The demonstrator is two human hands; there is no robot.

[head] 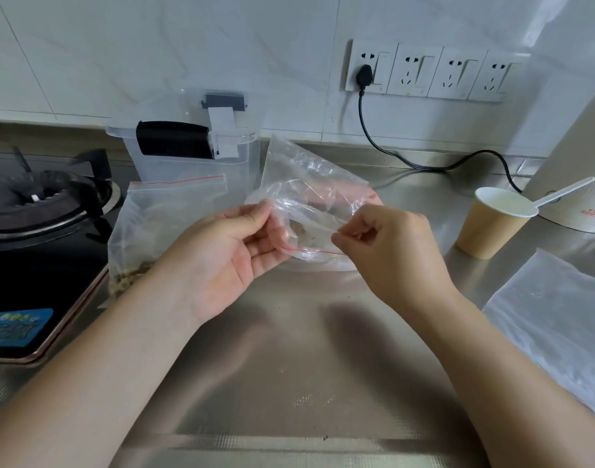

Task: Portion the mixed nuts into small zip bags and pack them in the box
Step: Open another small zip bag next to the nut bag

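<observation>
I hold a small clear zip bag (309,184) with a red zip line above the steel counter, its mouth turned toward me. My left hand (228,255) pinches the left end of the zip strip. My right hand (390,244) pinches the right end. A few nuts show through the plastic between my hands. A larger zip bag of mixed nuts (144,231) stands left of my left hand, nuts piled at its bottom. Behind it stands a clear plastic box (194,157) with a black latch and its lid raised. A plate (323,265) lies partly hidden under the held bag.
A gas stove (42,204) takes up the left side. At the right are a paper cup (491,224) with a white plastic spoon (566,190), a white appliance (573,157), and a stack of empty clear bags (556,319). A black cable (424,165) runs from the wall sockets along the counter's back.
</observation>
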